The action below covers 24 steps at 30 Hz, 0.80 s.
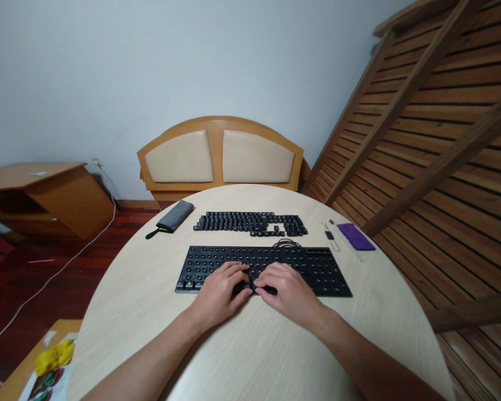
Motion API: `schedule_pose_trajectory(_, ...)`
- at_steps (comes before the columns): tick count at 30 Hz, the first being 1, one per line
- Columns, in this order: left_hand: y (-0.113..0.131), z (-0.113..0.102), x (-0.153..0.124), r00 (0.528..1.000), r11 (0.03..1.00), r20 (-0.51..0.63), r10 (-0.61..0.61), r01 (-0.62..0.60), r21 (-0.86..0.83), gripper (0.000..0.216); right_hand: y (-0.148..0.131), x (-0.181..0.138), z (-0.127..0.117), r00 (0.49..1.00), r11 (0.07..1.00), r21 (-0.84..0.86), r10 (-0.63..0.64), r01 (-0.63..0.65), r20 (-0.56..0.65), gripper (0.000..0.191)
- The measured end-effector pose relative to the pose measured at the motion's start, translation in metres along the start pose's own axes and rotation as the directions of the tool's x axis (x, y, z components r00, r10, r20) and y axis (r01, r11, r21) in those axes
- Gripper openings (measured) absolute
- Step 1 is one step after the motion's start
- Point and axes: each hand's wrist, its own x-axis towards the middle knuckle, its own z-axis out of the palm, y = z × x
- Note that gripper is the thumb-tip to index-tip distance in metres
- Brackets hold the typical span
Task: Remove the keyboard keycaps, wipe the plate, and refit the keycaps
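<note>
A black keyboard [321, 278] lies on the table in front of me, most of its key positions bare of caps. A few keycaps [188, 285] sit in its front row at the left end. My left hand [222, 287] rests over the front middle of the keyboard, fingers curled and thumb close to the fingertips. Facing it, my right hand [286, 289] is curled in the same way. Between and under the fingers of both shows a dark long keycap, the space bar [242, 286], partly hidden. Behind the keyboard, loose black keycaps [229, 221] lie in keyboard-like rows.
At the table's right are a purple pouch [356, 236], a wire keycap puller [329, 234] and a thin brush [346, 238]. A grey pouch [175, 216] lies back left. The keyboard's coiled cable [287, 243] sits behind it. Wooden slats [434, 139] lean at the right.
</note>
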Motion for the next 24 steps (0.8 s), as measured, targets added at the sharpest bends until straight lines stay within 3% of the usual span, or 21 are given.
schedule_pose_trajectory(19,-0.0002,0.0063,-0.001,0.999,1.0,-0.036,-0.024,0.024,-0.006,0.016,-0.0068,0.0024,0.0008,0.996,0.996,0.032,0.087,-0.087,0.006,0.012)
schedule_pose_trajectory(24,-0.0007,0.0074,-0.0015,0.999,0.999,-0.043,-0.028,0.027,-0.017,0.015,-0.0096,0.003,0.0002,0.998,0.998,-0.054,0.044,-0.042,0.048,0.014)
